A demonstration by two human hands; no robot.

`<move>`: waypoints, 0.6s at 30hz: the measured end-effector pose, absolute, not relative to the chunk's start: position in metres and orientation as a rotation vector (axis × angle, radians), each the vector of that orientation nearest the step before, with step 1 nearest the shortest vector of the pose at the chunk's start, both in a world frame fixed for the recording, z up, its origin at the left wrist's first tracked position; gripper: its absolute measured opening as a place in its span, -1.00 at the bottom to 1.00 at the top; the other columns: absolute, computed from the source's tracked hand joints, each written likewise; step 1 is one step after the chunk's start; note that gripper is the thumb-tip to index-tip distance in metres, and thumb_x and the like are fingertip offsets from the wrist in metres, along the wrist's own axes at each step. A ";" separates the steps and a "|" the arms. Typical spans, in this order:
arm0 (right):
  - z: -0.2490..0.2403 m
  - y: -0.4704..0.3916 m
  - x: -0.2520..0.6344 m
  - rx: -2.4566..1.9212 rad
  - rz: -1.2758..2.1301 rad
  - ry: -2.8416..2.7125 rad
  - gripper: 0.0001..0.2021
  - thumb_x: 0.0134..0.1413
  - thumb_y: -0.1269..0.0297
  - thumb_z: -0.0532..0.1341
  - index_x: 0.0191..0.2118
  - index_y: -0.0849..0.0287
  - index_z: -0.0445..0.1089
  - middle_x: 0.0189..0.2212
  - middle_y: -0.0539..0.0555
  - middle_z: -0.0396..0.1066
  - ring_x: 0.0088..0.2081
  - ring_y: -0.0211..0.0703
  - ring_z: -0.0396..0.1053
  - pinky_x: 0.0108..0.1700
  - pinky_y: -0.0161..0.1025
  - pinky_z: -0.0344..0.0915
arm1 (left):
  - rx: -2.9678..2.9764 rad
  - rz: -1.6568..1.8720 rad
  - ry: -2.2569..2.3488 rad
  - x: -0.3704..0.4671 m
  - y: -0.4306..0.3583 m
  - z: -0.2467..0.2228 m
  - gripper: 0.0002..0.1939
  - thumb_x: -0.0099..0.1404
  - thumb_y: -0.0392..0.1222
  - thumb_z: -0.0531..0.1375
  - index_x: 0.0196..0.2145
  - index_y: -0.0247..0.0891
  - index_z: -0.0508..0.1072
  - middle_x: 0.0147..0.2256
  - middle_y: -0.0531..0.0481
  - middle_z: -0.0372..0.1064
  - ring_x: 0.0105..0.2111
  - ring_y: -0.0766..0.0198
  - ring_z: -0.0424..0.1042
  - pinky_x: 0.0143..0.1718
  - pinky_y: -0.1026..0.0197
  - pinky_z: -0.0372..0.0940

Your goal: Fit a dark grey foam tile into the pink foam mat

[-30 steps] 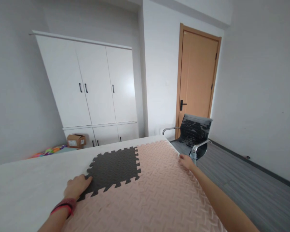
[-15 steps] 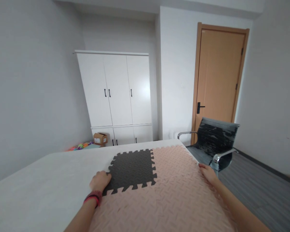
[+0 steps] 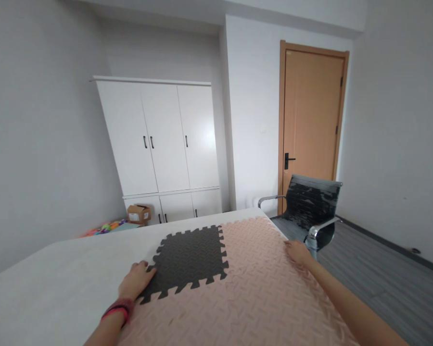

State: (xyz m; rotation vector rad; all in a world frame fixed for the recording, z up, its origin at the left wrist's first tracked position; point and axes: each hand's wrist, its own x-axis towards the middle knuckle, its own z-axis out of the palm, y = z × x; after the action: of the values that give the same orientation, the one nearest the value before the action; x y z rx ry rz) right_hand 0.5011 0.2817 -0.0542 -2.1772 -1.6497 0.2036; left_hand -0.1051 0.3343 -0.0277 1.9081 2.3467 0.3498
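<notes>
A dark grey foam mat tile [image 3: 189,257] with jigsaw teeth lies among pink foam mat tiles [image 3: 260,274] on a white table [image 3: 75,269]. My left hand [image 3: 135,279], with a red band at the wrist, rests at the dark tile's left edge, its thumb touching the tile and its fingers apart. On the far side, my right hand [image 3: 298,252] lies along the right edge of the pink mat with its fingers stretched over the edge. Neither hand lifts anything. The undersides of both hands are hidden.
Past the table's right edge stands a black chair [image 3: 312,202] with metal arms. A white cabinet [image 3: 166,139] and a wooden door [image 3: 312,115] are behind. An open cardboard box [image 3: 139,214] and colourful items [image 3: 108,227] sit beyond the table's far left.
The whole view has shifted, so the scene sits further left. My left hand has slid slightly towards me along the dark tile's edge, its fingers more spread. My right hand stays at the mat's edge.
</notes>
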 end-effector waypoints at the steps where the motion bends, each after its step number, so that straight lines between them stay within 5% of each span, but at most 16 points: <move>1: -0.051 0.285 0.498 -2.205 0.177 -1.650 -0.61 -0.04 0.34 0.07 -0.08 0.17 0.46 -0.06 0.25 0.43 0.05 0.04 0.30 0.08 -0.08 0.14 | 1.918 0.360 2.334 -0.106 0.336 -0.028 -0.48 0.23 0.07 -0.12 -0.02 -0.32 0.29 -0.01 -0.29 0.24 -0.12 0.02 0.42 -0.09 0.03 0.27; 6: -0.047 0.296 0.477 -2.346 0.077 -1.567 -0.65 -0.03 0.24 0.07 -0.18 0.26 0.48 -0.05 0.37 0.36 0.05 0.23 0.26 -0.05 0.06 0.22 | 1.958 0.364 2.279 -0.106 0.346 -0.028 -0.58 0.23 0.03 -0.09 -0.16 -0.24 0.38 -0.13 -0.20 0.27 -0.17 0.07 0.43 -0.08 0.03 0.26; 18: -0.052 0.309 0.466 -2.487 0.082 -1.481 -0.63 0.00 0.36 0.02 -0.11 0.32 0.43 -0.04 0.37 0.34 0.01 0.21 0.28 -0.13 0.00 0.27 | 1.933 0.371 2.246 -0.107 0.365 -0.038 -0.74 0.28 -0.12 0.02 -0.15 -0.30 0.35 -0.19 -0.05 0.34 -0.27 0.29 0.36 -0.16 0.12 0.29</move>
State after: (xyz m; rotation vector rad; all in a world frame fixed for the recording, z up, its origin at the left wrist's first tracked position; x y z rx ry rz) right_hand 0.4659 0.3093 -0.0519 -2.4869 -1.4807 0.0825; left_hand -0.1074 0.3650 -0.0382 1.9325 2.2465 0.3714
